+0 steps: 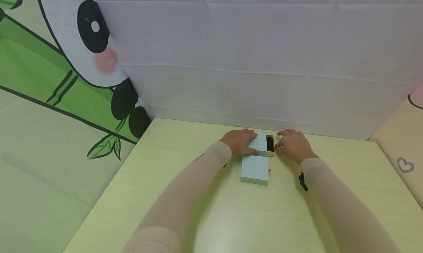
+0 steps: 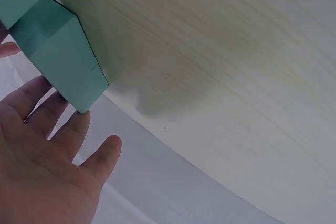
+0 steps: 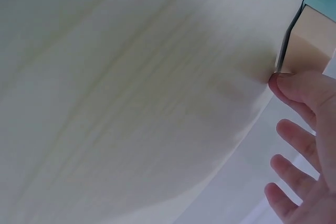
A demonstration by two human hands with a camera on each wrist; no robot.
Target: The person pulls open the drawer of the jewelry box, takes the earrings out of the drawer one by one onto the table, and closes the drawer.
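Two pale teal drawer boxes lie on the table, one behind the other. My left hand [image 1: 238,141] holds the sleeve of the rear box [image 1: 260,143], thumb at its near side and fingers at its far side. From that sleeve's right end the tan inner drawer [image 3: 310,38] sticks partway out, with a dark inside. Thumb and forefinger of my right hand [image 1: 292,145] pinch at the drawer's outer end; the other fingers are spread. The front box [image 1: 254,168] is closed, a small tan tab [image 1: 269,170] on its right side.
The light wood table [image 1: 211,209] spreads around the boxes. Just behind them, at the far table edge, hangs a white cloth [image 1: 251,98]. A panda-printed cloth [image 1: 66,109] is on the left, and another printed cloth [image 1: 404,143] on the right.
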